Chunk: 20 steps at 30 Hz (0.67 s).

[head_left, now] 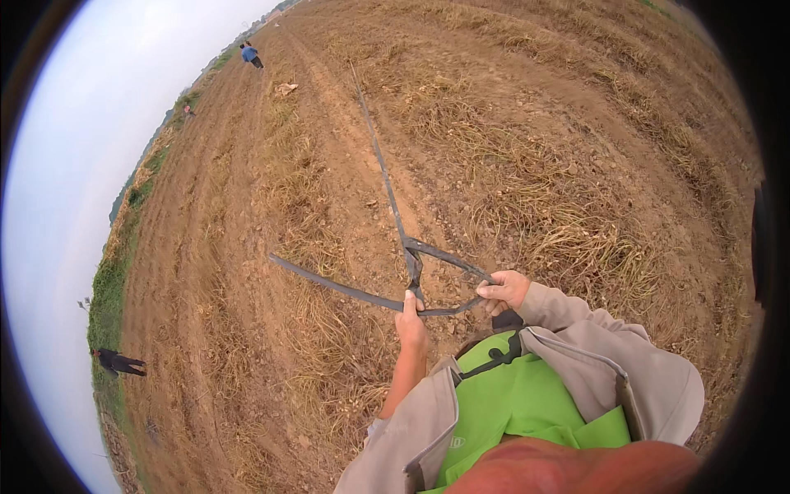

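A long, flat, dark grey strip, which looks like drip irrigation tape [381,156], runs from far down the field toward me. Near my hands it bends into a loop, and a loose end sticks out to the left. My left hand [411,323] is closed on the tape where the strands cross, its thumb pressed on top. To the right, my right hand [504,291] pinches the bend of the loop. The tape between the hands hangs above the soil in front of my body.
Rows of dry, pulled plants [576,239] lie on brown soil [346,189] on both sides. One person in blue [249,55] is far ahead, another in dark clothes [119,362] at the left. Green growth [111,296] borders the field's left edge.
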Motion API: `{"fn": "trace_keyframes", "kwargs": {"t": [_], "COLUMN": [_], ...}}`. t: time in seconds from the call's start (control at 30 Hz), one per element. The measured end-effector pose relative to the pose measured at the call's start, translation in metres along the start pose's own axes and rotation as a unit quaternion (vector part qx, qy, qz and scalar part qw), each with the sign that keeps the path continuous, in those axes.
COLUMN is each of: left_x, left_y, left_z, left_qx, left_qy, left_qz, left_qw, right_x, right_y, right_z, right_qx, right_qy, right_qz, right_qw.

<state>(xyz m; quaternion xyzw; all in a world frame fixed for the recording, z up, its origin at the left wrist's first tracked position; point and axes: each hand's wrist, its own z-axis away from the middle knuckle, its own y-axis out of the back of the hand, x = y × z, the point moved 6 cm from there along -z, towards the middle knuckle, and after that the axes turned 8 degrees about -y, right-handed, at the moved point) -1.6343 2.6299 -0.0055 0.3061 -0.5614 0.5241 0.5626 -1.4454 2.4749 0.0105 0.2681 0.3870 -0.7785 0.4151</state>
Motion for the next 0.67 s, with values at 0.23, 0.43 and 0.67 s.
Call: {"fn": "trace_keyframes", "kwargs": {"t": [0.23, 0.43, 0.67], "left_x": [-0.017, -0.050, -0.059], "left_y": [0.006, -0.006, 0.016], "left_z": [0.112, 0.200, 0.264], "left_qx": [0.011, 0.006, -0.005], "left_qy": [0.017, 0.003, -0.012], "left_qz": [0.046, -0.068, -0.133], "left_qw": [0.999, 0.998, 0.991], "right_x": [0.048, 0.116, 0.186], "right_y": [0.002, 0.027, 0.053], "right_z": [0.054, 0.120, 0.187], "right_qx": [-0.022, -0.034, -0.032], "right_qy": [-0.012, -0.060, -0.104], "right_qz": [0.023, -0.070, -0.137], "right_qw": [0.999, 0.995, 0.985]}}
